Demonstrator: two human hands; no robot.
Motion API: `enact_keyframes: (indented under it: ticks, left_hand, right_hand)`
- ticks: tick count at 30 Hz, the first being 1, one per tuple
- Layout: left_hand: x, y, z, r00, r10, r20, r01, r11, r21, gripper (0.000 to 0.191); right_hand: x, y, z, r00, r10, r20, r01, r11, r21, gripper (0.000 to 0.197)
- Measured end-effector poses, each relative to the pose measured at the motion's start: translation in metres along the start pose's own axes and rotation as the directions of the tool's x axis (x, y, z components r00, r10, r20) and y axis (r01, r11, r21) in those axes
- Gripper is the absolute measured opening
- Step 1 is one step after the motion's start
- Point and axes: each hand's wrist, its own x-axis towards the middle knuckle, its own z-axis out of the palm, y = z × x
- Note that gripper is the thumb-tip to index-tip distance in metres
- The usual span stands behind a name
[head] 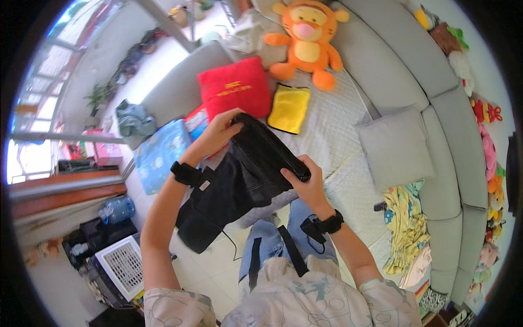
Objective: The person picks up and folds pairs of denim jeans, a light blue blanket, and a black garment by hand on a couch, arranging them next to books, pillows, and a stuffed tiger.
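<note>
Both of my hands hold a black cloth item [265, 155] up in front of me, above the edge of the sofa seat. My left hand [222, 133] grips the far left end of its thick, shiny rolled edge. At the near right end of that edge, my right hand [308, 186] has the thumb on top and the fingers wrapped around the far side. A softer black fabric part [220, 200] hangs down to the left, with a small white label [204, 185] on it. A thin black cord [233, 245] dangles beneath. Whether it is a garment or a bag, I cannot tell.
On the quilted sofa cover [339, 135] are a yellow cloth pouch [289, 109], a red cushion [235, 88], an orange plush tiger [306, 49] and a grey cushion [396, 149]. A blue patterned cushion [161, 153] lies left. Patterned yellow cloth [404, 229] and a remote control [380, 207] lie right.
</note>
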Motion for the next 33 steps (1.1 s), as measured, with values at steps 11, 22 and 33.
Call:
enact_keyframes:
  ticks: [11, 22, 33]
  left_hand:
    - [0.124, -0.145, 0.164, 0.980, -0.179, 0.093, 0.166, 0.978, 0.126, 0.034]
    - [0.187, -0.138, 0.176, 0.943, 0.123, 0.309, -0.227, 0.917, 0.328, 0.019]
    - [0.237, -0.151, 0.187, 0.788, 0.086, 0.609, -0.410, 0.812, 0.416, 0.022]
  right_hand:
    - [0.041, 0.204, -0.082, 0.963, 0.269, 0.012, -0.259, 0.938, -0.230, 0.024]
    - [0.072, 0.235, -0.081, 0.973, 0.232, 0.007, -0.224, 0.944, -0.243, 0.022]
    - [0.085, 0.243, -0.092, 0.960, 0.277, 0.025, -0.261, 0.928, -0.267, 0.029]
